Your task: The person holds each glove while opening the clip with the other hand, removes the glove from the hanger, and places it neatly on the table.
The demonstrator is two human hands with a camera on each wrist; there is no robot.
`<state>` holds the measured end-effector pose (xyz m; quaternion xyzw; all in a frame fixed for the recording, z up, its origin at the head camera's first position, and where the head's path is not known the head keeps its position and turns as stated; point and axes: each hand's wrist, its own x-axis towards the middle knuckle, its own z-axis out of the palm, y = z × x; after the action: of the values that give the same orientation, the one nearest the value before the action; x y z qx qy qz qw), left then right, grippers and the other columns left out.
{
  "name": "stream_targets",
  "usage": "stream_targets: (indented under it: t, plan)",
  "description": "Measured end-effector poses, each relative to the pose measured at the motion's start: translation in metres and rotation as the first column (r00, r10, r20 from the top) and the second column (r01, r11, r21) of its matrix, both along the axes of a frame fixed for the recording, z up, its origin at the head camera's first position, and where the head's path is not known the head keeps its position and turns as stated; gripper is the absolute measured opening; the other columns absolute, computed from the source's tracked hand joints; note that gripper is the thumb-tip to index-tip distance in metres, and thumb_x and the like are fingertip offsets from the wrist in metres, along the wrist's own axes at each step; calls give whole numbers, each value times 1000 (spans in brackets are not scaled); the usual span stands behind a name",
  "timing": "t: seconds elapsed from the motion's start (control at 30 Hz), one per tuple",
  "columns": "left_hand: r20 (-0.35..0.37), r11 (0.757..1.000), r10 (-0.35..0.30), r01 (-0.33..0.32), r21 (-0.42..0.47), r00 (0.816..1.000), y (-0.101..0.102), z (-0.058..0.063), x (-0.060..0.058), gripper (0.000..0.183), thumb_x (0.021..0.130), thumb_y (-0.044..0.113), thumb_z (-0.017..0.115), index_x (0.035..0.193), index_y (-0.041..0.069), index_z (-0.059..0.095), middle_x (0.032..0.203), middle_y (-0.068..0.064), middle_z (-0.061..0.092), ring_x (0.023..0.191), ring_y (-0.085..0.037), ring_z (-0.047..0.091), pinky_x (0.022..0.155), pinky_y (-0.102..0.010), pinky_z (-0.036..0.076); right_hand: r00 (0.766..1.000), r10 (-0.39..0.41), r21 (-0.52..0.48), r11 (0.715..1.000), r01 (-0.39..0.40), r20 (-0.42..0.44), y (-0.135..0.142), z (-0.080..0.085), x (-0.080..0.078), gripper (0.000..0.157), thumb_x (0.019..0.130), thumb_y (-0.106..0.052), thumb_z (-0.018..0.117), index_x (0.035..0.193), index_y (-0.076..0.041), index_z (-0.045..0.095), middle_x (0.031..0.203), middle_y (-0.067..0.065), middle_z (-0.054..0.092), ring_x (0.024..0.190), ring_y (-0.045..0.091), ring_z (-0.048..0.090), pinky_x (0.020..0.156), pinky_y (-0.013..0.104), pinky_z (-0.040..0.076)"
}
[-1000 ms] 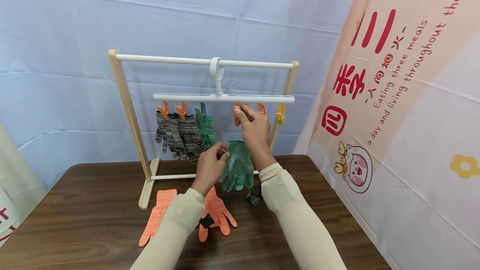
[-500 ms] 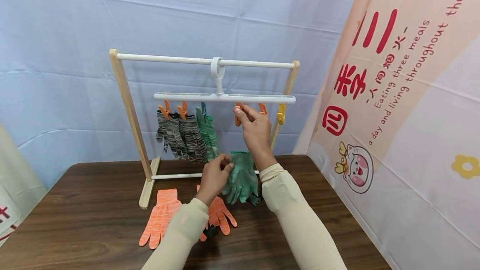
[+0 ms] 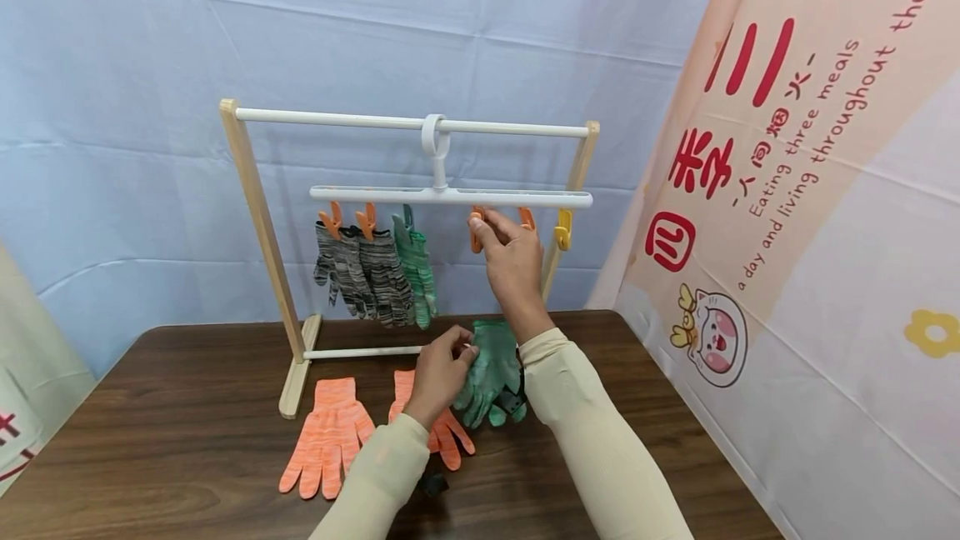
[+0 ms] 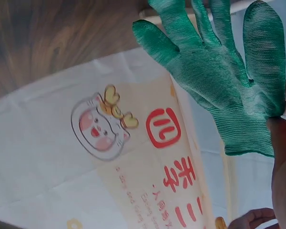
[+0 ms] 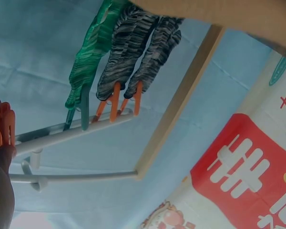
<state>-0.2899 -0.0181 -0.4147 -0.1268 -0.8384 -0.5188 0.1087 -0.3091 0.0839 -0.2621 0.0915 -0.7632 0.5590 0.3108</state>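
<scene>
Green glove point(image 3: 492, 358) hangs cuff-up, its long axis near upright, its edge near the cuff pinched by your left hand point(image 3: 442, 369). It lies below the orange clip point(image 3: 476, 233), apart from it; your right hand point(image 3: 513, 261) pinches that clip.

Plain cream sleeves point(image 3: 386, 469) are worn, creased near the wrists; 2 small black blocks point(image 3: 433, 484) are seen beside them; the left hand point(image 3: 442, 372) and right hand point(image 3: 515, 267) are bare.
</scene>
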Motion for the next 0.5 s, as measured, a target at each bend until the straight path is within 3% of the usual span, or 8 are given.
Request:
stream_targets:
  t: [0.5]
  plan:
    - [87, 997, -36, 30, 77, 996, 11, -15, 5, 6, 89, 20, 61, 96, 19, 61, 77, 2, 57, 59, -17, 49, 53, -30, 40, 1000, -8, -9, 1000, 8, -14, 2, -1, 2, 35, 84, -39, 64, 114, -20, 67, 92, -5, 69, 80, 6, 62, 67, 30, 49]
